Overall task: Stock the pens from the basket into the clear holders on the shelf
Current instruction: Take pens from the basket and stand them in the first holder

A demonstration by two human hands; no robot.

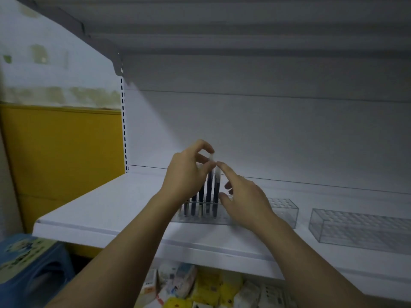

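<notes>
5 or so dark pens (208, 192) stand in the first clear holder (287, 210) on the shelf (111, 207). The left hand (186, 174) pinches 1 pen's cap. The right hand (246, 201), fingers spread, touches the neighbouring pen. The second clear holder (355, 227) holds none, so most stocking likely remains.

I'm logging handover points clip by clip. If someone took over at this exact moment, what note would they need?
Left hand: pinches the white top of a dark pen whose lower end is in the left clear holder.
Right hand: holds nothing, with its index fingertip on the top of the neighbouring pen.
Done: a few more pens stand upright at the left end of that holder.
Left: most of its slots are unfilled, and the right clear holder on the shelf has no pens.
The basket is out of view.
</notes>
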